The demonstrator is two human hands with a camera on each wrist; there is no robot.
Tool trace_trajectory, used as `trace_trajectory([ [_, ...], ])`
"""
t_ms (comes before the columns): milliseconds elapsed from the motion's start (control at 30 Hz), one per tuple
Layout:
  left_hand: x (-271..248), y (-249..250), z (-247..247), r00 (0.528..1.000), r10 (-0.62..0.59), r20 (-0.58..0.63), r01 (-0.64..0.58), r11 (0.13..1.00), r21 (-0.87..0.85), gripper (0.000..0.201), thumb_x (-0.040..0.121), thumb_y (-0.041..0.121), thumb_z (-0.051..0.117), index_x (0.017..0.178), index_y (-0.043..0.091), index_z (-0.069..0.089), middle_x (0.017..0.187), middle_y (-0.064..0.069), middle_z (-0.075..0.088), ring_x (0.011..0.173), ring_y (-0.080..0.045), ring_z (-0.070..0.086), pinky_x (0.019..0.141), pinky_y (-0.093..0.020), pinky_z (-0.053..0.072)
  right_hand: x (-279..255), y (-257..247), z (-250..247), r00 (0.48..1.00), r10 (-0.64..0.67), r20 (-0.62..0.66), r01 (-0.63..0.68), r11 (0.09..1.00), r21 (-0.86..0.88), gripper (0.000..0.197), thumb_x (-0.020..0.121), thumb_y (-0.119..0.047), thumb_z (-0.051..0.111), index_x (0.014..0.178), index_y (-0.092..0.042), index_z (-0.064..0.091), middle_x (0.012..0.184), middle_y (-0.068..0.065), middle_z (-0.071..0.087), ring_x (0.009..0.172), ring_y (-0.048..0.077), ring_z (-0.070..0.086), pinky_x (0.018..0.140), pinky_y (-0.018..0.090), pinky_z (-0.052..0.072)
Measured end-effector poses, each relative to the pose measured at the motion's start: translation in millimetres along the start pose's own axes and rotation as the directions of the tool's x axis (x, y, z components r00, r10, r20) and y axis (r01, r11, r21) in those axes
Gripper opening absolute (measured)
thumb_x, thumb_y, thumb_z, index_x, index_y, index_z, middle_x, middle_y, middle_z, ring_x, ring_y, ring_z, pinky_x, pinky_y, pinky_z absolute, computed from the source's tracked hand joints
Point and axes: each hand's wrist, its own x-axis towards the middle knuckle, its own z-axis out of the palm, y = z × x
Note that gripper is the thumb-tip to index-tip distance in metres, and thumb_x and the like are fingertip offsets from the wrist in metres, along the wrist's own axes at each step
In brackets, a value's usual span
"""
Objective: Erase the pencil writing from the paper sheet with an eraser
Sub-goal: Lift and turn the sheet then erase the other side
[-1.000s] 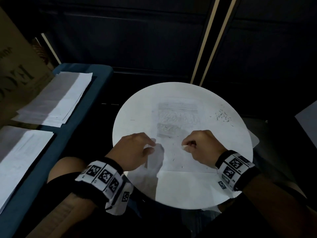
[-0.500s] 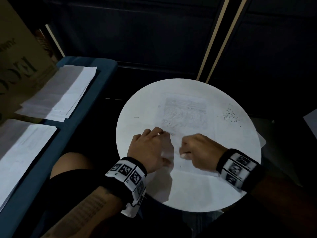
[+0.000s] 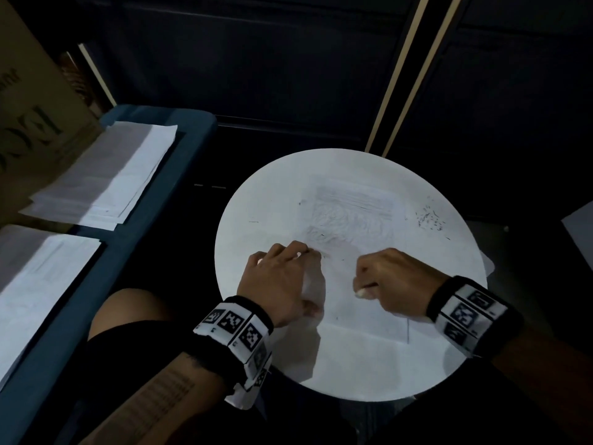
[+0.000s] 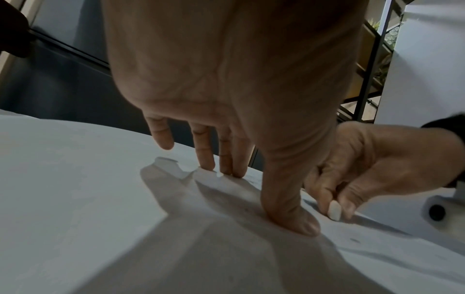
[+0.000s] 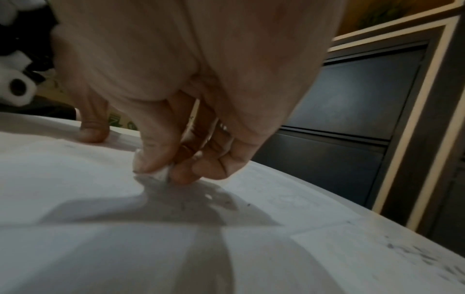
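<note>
Apparently rubbery, the small white eraser [image 4: 334, 212] touches the flat paper sheet [image 3: 359, 226].

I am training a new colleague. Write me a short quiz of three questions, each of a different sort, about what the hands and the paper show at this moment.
1. True or false: the right hand pinches the eraser.
2. Multiple choice: the left hand is A) lifting the paper sheet, B) pressing it down with its fingertips and thumb, C) holding a pencil.
3. Short answer: where on the round table lies a cluster of dark eraser crumbs?

Key
1. True; the thumb and fingers pinch the small white eraser, its tip on the sheet.
2. B.
3. Off the sheet, toward the far right rim.
</note>
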Motion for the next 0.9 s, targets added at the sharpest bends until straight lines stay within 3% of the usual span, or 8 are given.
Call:
trace_trajectory([
  [133,3,-5,-12,0.995,0.024,0.095,-0.026,1.000,0.014,0.095,0.079,0.063,0.077,0.158,0.040,0.030,0.160,0.021,0.026,0.141,-0.012,0.034,0.122,-0.040,0.022,3,14,-9,0.971,0.127,-0.204,-0.086,0.977,0.197,0.007,0.094,-0.021,0.076,0.089,-0.021,0.081,0.090,-0.014,0.063,0.086,0.004,0.062,0.078,0.033,0.056],
  [267,12,-12,-28,0.987,0.014,0.163,-0.035,0.992,0.124,0.084,0.092,0.035,0.072,0.163,0.035,0.025,0.166,0.020,0.023,0.153,-0.005,0.024,0.129,-0.041,0.003,-1,17,-3,0.952,0.213,-0.219,-0.161,0.959,0.233,0.005,0.094,-0.020,0.076,0.093,-0.020,0.081,0.088,-0.012,0.064,0.085,0.008,0.063,0.080,0.031,0.054],
  [333,15,-17,-26,0.997,0.009,0.076,-0.020,0.988,0.155,0.074,0.093,0.021,0.065,0.159,0.033,0.036,0.164,0.018,0.031,0.151,-0.002,0.028,0.130,-0.038,0.006,-6,11,7,0.943,0.240,-0.230,-0.175,0.947,0.268,0.005,0.093,-0.020,0.076,0.091,-0.019,0.081,0.086,-0.009,0.068,0.082,0.009,0.064,0.080,0.035,0.057],
  [400,13,-19,-16,1.000,0.009,-0.030,-0.004,0.988,0.157,0.063,0.092,0.020,0.065,0.153,0.028,0.048,0.159,0.012,0.043,0.144,-0.009,0.044,0.126,-0.034,0.021,-9,6,12,0.927,0.291,-0.236,-0.212,0.926,0.313,0.005,0.091,-0.022,0.079,0.086,-0.022,0.080,0.080,-0.011,0.070,0.078,0.006,0.065,0.078,0.036,0.059],
  [500,9,-13,-2,0.992,-0.004,-0.129,0.009,0.999,0.035,0.059,0.099,0.046,0.062,0.152,0.025,0.048,0.159,0.006,0.045,0.141,-0.018,0.049,0.119,-0.033,0.033,-7,-6,8,0.911,0.328,-0.249,-0.226,0.904,0.363,0.002,0.087,-0.025,0.082,0.085,-0.024,0.081,0.074,-0.011,0.073,0.074,0.004,0.066,0.076,0.031,0.059],
  [633,16,-7,-6,0.996,-0.077,0.034,0.077,0.997,0.004,0.117,0.064,0.099,0.055,0.157,0.034,0.025,0.166,0.012,0.025,0.152,-0.018,0.028,0.122,-0.047,0.027,20,-25,-14,0.917,0.222,-0.332,-0.120,0.946,0.300,0.007,0.087,-0.025,0.082,0.093,-0.020,0.083,0.088,-0.006,0.073,0.082,0.009,0.065,0.077,0.024,0.053],
  [767,26,-6,-15,0.988,-0.108,0.110,0.097,0.990,0.100,0.133,0.052,0.102,0.060,0.158,0.043,0.006,0.168,0.014,0.013,0.156,-0.019,0.014,0.125,-0.050,0.017,64,-34,-29,0.948,0.182,-0.259,-0.130,0.970,0.207,0.004,0.088,-0.027,0.079,0.084,-0.027,0.079,0.083,-0.009,0.067,0.076,0.015,0.067,0.068,0.037,0.062],
  [900,29,-11,-14,0.989,-0.098,0.112,0.084,0.989,0.121,0.138,0.049,0.101,0.066,0.161,0.044,0.007,0.167,0.016,0.009,0.157,-0.020,0.008,0.125,-0.051,0.015,81,-37,-32,0.968,0.197,-0.155,-0.172,0.972,0.162,0.024,0.093,-0.021,0.074,0.070,-0.026,0.069,0.085,0.002,0.066,0.073,0.021,0.066,0.067,0.038,0.061],
])
